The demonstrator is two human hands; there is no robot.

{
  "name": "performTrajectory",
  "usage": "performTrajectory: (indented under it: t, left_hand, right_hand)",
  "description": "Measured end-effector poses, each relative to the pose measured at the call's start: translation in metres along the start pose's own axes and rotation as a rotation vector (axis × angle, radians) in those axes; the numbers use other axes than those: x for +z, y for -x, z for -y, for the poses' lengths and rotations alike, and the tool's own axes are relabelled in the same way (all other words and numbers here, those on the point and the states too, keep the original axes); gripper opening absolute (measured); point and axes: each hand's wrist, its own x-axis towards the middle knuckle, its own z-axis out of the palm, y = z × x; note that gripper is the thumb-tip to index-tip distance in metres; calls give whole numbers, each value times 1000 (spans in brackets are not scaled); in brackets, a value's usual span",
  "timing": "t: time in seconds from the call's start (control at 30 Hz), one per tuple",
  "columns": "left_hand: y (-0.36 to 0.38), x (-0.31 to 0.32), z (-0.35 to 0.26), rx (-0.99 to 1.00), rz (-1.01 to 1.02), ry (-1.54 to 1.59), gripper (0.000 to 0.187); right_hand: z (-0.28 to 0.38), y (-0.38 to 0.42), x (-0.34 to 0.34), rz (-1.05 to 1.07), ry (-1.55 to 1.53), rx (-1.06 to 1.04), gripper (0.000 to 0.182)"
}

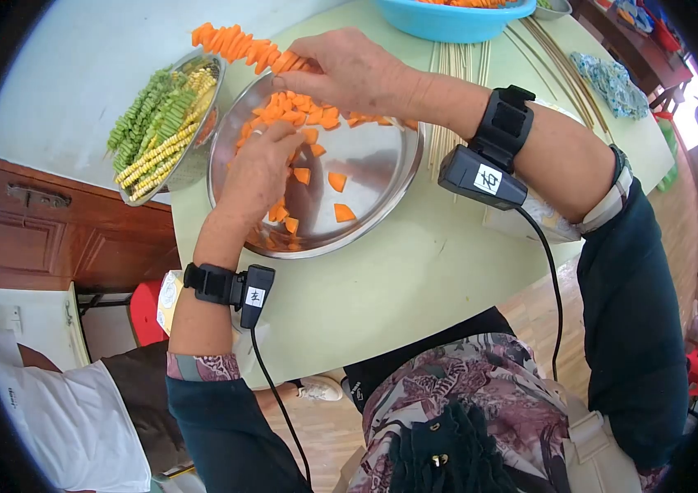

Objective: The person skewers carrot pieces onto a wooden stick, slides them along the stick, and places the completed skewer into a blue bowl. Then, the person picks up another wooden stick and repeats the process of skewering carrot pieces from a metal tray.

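Note:
My right hand (353, 74) is closed around one end of a skewer of carrot slices (238, 43), held above the far rim of a wide steel basin (382, 209). The threaded slices stick out to the left of my fingers; the stick itself is hidden. My left hand (258, 168) reaches down into the basin, its fingers bent and closed among loose carrot pieces (290, 105). How many pieces they pinch is partly hidden. A few more pieces lie scattered on the basin floor.
Left of the basin, a metal colander (216, 78) holds green vegetable skewers (147, 111) and corn skewers (156, 160). A blue tub (447, 23) of carrots stands at the back. Bare sticks (451, 62) and a patterned cloth (610, 85) lie right. Another person (78, 419) is at lower left.

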Motion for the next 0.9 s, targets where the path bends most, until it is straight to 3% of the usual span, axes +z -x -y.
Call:
performTrajectory:
  t: [0.47,0.53,0.6,0.63,0.67,0.77,0.9]
  left_hand:
    - [3,-2,25,-122,-149,240,14]
    - [5,-2,28,-175,-156,285,13]
    - [4,-8,31,-380,-252,770,14]
    - [5,-15,29,-377,-261,867,13]
    - [5,-21,28,-373,-271,858,13]
    - [8,-33,28,-478,-556,1021,19]
    - [14,-37,39,-458,-735,1115,26]
  right_hand:
    - [-5,10,-1,120,-37,16,33]
    - [-5,10,3,60,-10,-67,31]
    - [-3,11,4,88,-12,-44,30]
    - [-2,11,1,122,-5,-23,29]
    - [-4,12,3,115,-3,-36,29]
    - [-6,14,5,9,27,-182,28]
    - [3,20,-1,170,69,-185,25]
